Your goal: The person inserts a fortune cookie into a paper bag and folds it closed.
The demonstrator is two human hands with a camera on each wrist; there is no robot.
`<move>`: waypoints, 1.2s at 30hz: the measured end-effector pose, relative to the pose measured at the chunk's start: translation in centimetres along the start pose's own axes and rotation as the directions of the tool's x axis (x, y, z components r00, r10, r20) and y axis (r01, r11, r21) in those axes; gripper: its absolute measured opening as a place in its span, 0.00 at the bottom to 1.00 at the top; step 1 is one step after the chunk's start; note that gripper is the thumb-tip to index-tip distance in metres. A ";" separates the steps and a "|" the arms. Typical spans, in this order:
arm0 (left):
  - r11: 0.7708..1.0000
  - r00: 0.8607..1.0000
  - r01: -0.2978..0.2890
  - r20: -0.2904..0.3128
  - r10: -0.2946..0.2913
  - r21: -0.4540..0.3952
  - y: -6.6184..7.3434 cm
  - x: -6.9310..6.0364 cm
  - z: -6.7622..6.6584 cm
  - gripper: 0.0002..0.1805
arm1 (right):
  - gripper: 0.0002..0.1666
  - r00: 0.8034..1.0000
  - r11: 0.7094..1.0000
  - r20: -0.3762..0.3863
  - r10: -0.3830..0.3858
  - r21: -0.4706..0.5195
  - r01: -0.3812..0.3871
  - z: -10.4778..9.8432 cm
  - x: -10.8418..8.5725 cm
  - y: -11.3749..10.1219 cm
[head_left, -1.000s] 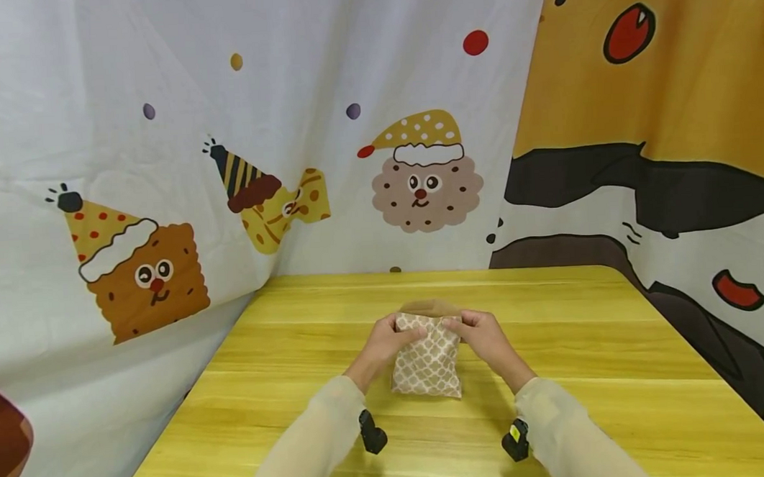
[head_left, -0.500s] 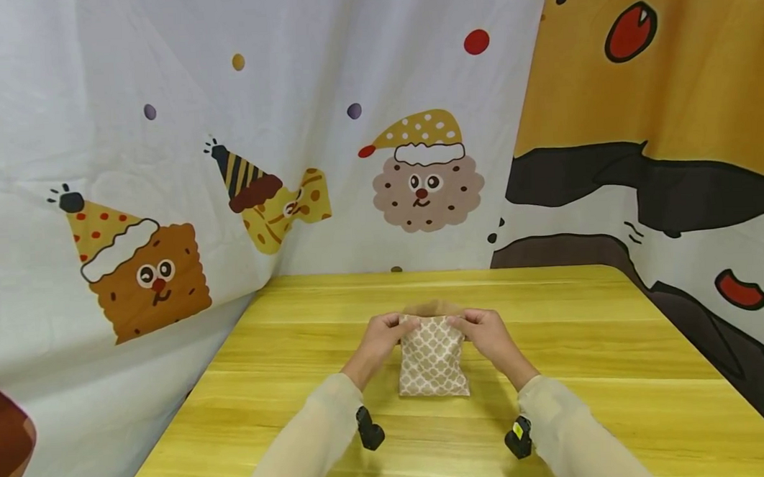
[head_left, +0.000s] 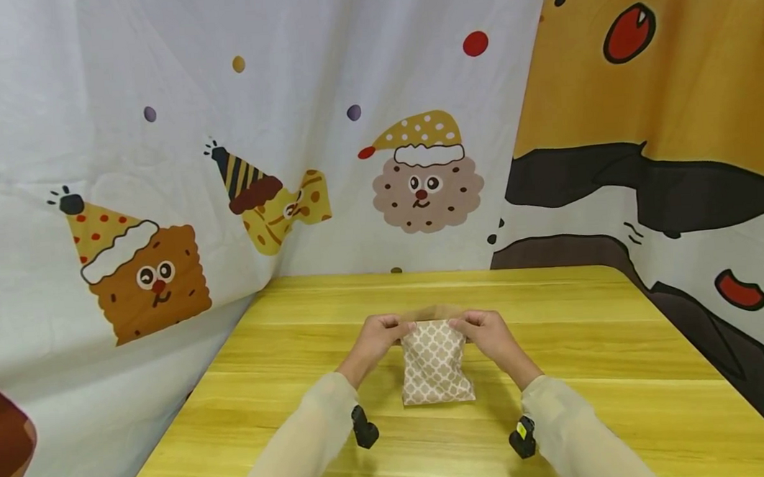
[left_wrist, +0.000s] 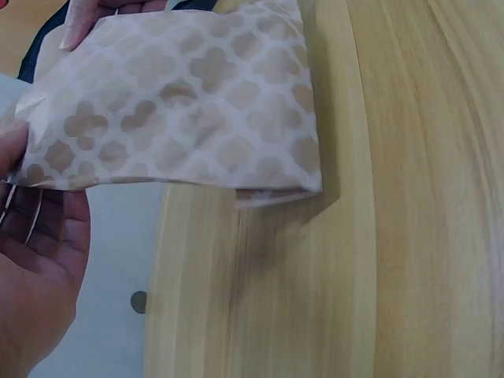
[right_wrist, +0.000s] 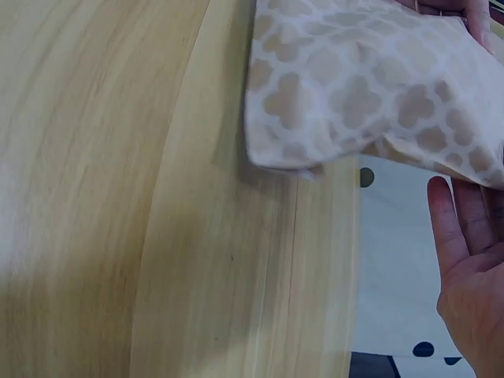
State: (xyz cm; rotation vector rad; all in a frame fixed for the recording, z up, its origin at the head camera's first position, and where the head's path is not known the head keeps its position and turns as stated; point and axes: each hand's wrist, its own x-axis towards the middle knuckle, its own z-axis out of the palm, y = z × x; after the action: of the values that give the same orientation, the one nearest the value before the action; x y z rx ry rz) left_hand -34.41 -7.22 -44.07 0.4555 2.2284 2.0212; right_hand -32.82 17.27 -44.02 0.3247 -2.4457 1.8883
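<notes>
A small beige paper bag [head_left: 436,369] with a white lattice pattern stands out between my hands in the head view. My left hand [head_left: 373,342] pinches its upper left corner, thumb on the near face. At the upper right corner my right hand [head_left: 492,337] pinches it the same way. Behind the top edge shows a plain tan flap [head_left: 433,313]. Up close in the left wrist view, the bag [left_wrist: 189,94] looks creased, with its lower end near the tabletop. The right wrist view shows the bag [right_wrist: 354,87] bulging slightly; what lies inside is hidden.
A yellow wood-grain table [head_left: 297,358] spreads under both arms. Behind it hangs a white curtain [head_left: 320,54] printed with cartoon snacks, and a patterned orange, black and white cloth [head_left: 660,108] hangs at the right. Black wrist cameras [head_left: 364,427] sit under the sleeves.
The bag has shifted a little to the right and its lower edge has come slightly nearer. Less of the tan flap shows behind the top. Both hands keep their pinch on the corners.
</notes>
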 end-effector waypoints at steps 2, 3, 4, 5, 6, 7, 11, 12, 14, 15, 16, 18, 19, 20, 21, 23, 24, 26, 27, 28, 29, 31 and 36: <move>1.000 1.000 0.004 0.014 -0.004 0.024 -0.1 0.1 -0.2 0.11 | 0.16 1.000 1.000 0.006 0.000 -0.013 0.000 -0.1 0.0 0.1; 0.999 1.000 0.012 0.013 -0.012 0.032 -0.1 0.1 -0.3 0.11 | 0.15 1.000 1.000 0.004 -0.004 -0.027 0.005 -0.2 0.0 0.1; 0.999 1.000 0.018 0.009 -0.018 0.034 -0.2 0.1 -0.4 0.10 | 0.14 1.000 0.999 0.000 -0.008 -0.040 0.008 -0.3 0.0 0.1; 0.999 1.000 0.026 0.002 -0.026 0.035 -0.2 0.0 -0.4 0.10 | 0.13 1.000 0.999 -0.003 -0.012 -0.046 0.012 -0.3 0.0 0.2; 0.999 0.999 0.033 -0.004 -0.033 0.034 -0.2 0.0 -0.5 0.10 | 0.13 1.000 0.998 -0.002 -0.017 -0.057 0.017 -0.4 0.0 0.2; 0.999 0.999 0.033 -0.011 -0.033 0.033 -0.3 -0.1 -0.6 0.10 | 0.13 1.000 0.998 -0.002 -0.022 -0.066 0.022 -0.4 0.0 0.2; 0.999 1.000 0.025 -0.002 -0.024 0.037 -0.4 -0.3 -0.9 0.11 | 0.12 1.000 0.997 0.007 -0.024 -0.074 0.025 -0.6 0.0 0.2; 0.999 1.000 0.016 0.011 -0.016 0.041 -0.4 -0.4 -1.0 0.11 | 0.12 1.000 0.997 0.008 -0.022 -0.075 0.022 -0.5 0.0 0.3; 0.999 0.999 0.006 0.036 -0.008 0.043 -0.5 -0.4 -1.2 0.11 | 0.11 1.000 0.997 0.011 -0.022 -0.071 0.022 -0.6 0.0 0.3; 0.999 0.999 0.001 0.048 -0.003 0.045 -0.6 -0.4 -1.2 0.11 | 0.12 0.999 0.997 0.017 -0.030 -0.076 0.031 -0.6 0.0 0.3; 0.999 0.998 -0.004 0.056 0.002 0.042 -0.6 -0.5 -1.3 0.11 | 0.11 0.999 0.997 0.019 -0.029 -0.075 0.030 -0.6 0.0 0.3; 0.999 0.998 -0.004 0.066 0.002 0.038 -0.7 -0.5 -1.4 0.10 | 0.11 1.000 0.997 0.022 -0.020 -0.068 0.022 -0.6 0.0 0.4; 0.999 0.998 0.000 0.069 -0.002 0.034 -0.7 -0.5 -1.4 0.10 | 0.11 1.000 0.998 0.025 -0.017 -0.067 0.019 -0.6 0.0 0.4; 0.999 0.998 0.001 0.070 -0.003 0.034 -0.7 -0.5 -1.4 0.10 | 0.12 0.999 0.998 0.030 -0.016 -0.066 0.018 -0.6 0.0 0.5; 0.999 0.998 0.000 0.070 -0.002 0.038 -0.8 -0.5 -1.5 0.10 | 0.12 0.999 0.998 0.031 -0.009 -0.062 0.011 -0.6 0.0 0.5; 0.999 0.998 -0.002 0.062 -0.001 0.050 -0.8 -0.5 -1.5 0.11 | 0.11 0.999 0.999 0.032 0.002 -0.045 0.000 -0.5 -0.1 0.7; 0.998 0.998 -0.002 0.056 -0.001 0.059 -0.8 -0.5 -1.4 0.11 | 0.12 0.999 0.999 0.035 -0.001 -0.038 0.002 -0.4 -0.1 0.7; 0.997 0.999 -0.007 0.040 0.004 0.081 -0.8 -0.6 -1.3 0.13 | 0.12 0.999 1.000 0.044 -0.006 -0.019 0.007 -0.3 -0.1 0.8; 0.996 1.000 -0.007 0.030 0.004 0.092 -0.8 -0.5 -1.2 0.13 | 0.12 0.999 1.000 0.045 -0.007 -0.010 0.008 -0.2 -0.1 0.9; 0.995 1.000 -0.009 0.025 0.006 0.101 -0.7 -0.5 -1.2 0.13 | 0.12 0.999 1.000 0.045 -0.012 -0.004 0.012 -0.1 -0.1 0.9; 0.994 1.000 -0.006 0.024 0.004 0.111 -0.6 -0.5 -1.0 0.13 | 0.12 0.999 1.000 0.046 -0.015 0.002 0.015 0.0 -0.1 1.0; 0.991 1.000 -0.013 0.028 0.009 0.136 -0.5 -0.4 -0.7 0.12 | 0.12 0.999 1.000 0.047 -0.024 0.009 0.023 0.1 -0.1 1.0; 0.982 0.999 -0.008 0.048 -0.001 0.188 -0.2 -0.3 -0.2 0.10 | 0.13 0.998 1.000 0.064 -0.027 0.012 0.027 0.2 -0.1 1.1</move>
State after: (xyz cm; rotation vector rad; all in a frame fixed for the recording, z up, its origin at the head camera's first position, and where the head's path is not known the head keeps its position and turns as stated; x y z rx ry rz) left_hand -34.19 -7.56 -44.25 0.5190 2.4014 1.7890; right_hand -32.88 17.36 -45.11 0.4229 -2.4580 1.9105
